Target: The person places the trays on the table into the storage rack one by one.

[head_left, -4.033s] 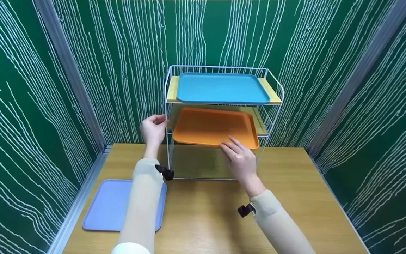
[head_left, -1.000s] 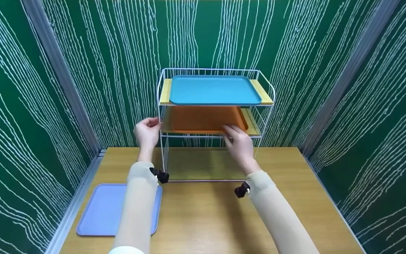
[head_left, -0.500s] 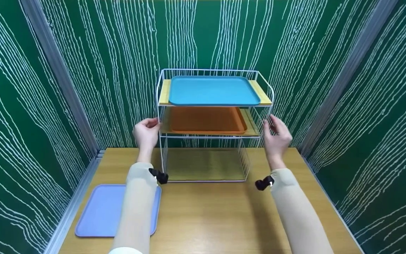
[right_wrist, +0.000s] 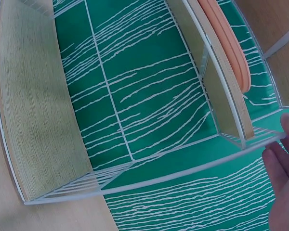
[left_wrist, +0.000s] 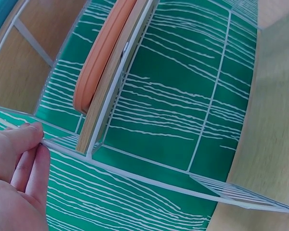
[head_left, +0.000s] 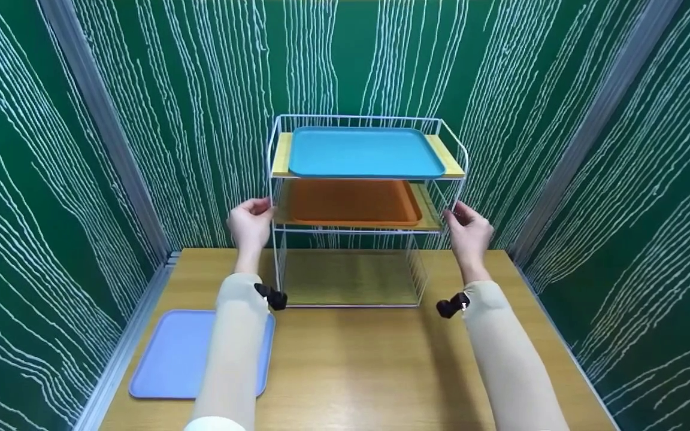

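A white wire rack (head_left: 351, 231) with three wooden shelves stands at the back of the table. My left hand (head_left: 250, 224) pinches its left front post between thumb and fingers, just above the middle shelf's height. On the opposite side my right hand (head_left: 469, 232) pinches the right front post at about the same level. The blue tray (head_left: 366, 152) lies on the top shelf. An orange tray (head_left: 354, 202) lies flat on the middle shelf; its back edge is hidden under the top shelf. In the left wrist view the orange tray (left_wrist: 98, 62) sits on the shelf board.
A lavender tray (head_left: 171, 356) lies on the wooden table (head_left: 357, 371) at the left, partly covered by the left forearm. The bottom shelf (head_left: 345, 278) shows bare wood. Green walls with white lines and grey metal posts (head_left: 105, 120) enclose the table.
The orange tray went back from a tilted position to flat on the middle shelf. My right hand let go of it and moved right to the rack's post. My left hand stayed put.
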A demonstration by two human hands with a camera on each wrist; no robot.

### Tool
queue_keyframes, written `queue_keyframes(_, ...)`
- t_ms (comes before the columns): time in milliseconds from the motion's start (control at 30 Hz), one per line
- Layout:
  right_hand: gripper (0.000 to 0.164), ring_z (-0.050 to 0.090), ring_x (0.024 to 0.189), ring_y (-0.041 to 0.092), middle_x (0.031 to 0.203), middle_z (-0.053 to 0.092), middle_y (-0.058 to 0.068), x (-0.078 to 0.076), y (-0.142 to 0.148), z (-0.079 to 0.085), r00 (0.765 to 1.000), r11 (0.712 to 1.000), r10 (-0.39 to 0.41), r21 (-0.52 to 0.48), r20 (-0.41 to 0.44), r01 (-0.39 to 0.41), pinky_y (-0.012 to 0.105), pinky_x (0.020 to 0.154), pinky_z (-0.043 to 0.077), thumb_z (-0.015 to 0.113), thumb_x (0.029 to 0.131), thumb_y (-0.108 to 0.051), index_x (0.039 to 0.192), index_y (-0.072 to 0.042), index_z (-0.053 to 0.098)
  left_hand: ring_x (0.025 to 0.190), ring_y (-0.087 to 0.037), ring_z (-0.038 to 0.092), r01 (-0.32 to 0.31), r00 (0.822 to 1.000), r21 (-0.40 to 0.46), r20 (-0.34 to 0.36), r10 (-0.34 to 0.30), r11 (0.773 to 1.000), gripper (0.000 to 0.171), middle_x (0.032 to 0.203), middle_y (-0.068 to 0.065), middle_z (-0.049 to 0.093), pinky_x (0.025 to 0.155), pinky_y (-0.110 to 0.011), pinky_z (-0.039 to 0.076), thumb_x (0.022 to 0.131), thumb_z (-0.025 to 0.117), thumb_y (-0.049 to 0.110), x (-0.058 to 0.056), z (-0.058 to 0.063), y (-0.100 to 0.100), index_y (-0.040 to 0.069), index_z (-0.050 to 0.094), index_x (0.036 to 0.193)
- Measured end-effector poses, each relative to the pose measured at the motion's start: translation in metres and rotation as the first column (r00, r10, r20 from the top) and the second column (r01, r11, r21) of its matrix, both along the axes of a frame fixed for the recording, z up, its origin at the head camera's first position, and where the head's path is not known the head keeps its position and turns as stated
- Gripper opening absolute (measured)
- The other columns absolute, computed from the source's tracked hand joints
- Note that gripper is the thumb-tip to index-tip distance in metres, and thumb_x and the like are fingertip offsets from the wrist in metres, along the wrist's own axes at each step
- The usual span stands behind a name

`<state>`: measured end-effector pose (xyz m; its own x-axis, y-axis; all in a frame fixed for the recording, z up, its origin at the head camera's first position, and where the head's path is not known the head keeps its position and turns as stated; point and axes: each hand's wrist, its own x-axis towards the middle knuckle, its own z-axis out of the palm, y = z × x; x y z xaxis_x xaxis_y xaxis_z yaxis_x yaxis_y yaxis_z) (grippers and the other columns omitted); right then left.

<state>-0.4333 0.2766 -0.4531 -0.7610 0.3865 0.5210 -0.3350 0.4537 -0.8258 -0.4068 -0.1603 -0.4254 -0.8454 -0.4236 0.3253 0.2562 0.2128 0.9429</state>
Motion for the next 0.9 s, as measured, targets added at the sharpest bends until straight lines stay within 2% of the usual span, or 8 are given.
queue_keyframes(300,0.024,0.071,0.090,0.013,0.111,0.081,0.012,-0.0017,-0.0052,-0.0028,0.998,0.999,-0.052,-0.016,-0.026,0.051,0.014,0.075,0.050,0.078,0.099,-0.011,0.122,-0.006,0.081,0.108,-0.023,0.074,0.011,1.000,0.023,-0.001,-0.011,1.000,0.014,0.115,-0.011,0.079,0.096,-0.035,0.061,0.099,0.078,0.008,-0.0003,-0.0011,0.0008,0.006,0.081,0.113)
queue_keyframes(433,0.023,0.073,0.091,0.015,0.109,0.081,0.011,-0.0019,-0.0058,-0.0037,0.997,0.997,-0.071,-0.011,-0.012,0.070,0.015,0.074,0.051,0.078,0.098,-0.014,0.120,-0.007,0.082,0.108,-0.022,0.074,0.008,1.000,0.020,-0.003,-0.008,1.000,0.015,0.118,-0.013,0.078,0.096,-0.033,0.061,0.099,0.078,0.008,-0.0008,-0.0023,-0.0001,0.006,0.080,0.114)
queue_keyframes(667,0.023,0.076,0.096,0.022,0.110,0.081,0.011,-0.0005,-0.0060,-0.0044,0.995,0.993,-0.100,0.056,0.002,0.100,0.020,0.078,0.054,0.078,0.097,-0.012,0.119,-0.008,0.083,0.106,-0.023,0.075,-0.001,1.000,0.003,-0.018,0.001,1.000,0.014,0.116,-0.014,0.078,0.095,-0.034,0.061,0.098,0.079,0.006,-0.0002,-0.0026,0.0001,0.005,0.080,0.112)
queue_keyframes(800,0.023,0.076,0.097,0.024,0.111,0.081,0.013,-0.0002,-0.0070,-0.0049,0.995,0.993,-0.097,0.068,0.005,0.097,0.028,0.082,0.057,0.078,0.098,-0.010,0.120,-0.007,0.082,0.109,-0.024,0.074,0.030,0.999,0.004,-0.032,-0.030,1.000,0.017,0.119,-0.016,0.078,0.097,-0.034,0.060,0.099,0.078,0.005,0.0003,-0.0025,-0.0024,0.003,0.079,0.116)
queue_keyframes(900,0.024,0.076,0.098,0.024,0.113,0.080,0.014,-0.0005,-0.0070,-0.0065,0.996,0.994,-0.090,0.061,0.015,0.089,0.029,0.084,0.058,0.077,0.098,-0.009,0.122,-0.007,0.081,0.115,-0.028,0.073,0.085,0.996,0.025,-0.030,-0.084,0.996,0.024,0.125,-0.020,0.075,0.101,-0.035,0.058,0.099,0.076,0.004,0.0020,-0.0035,-0.0055,0.000,0.076,0.123)
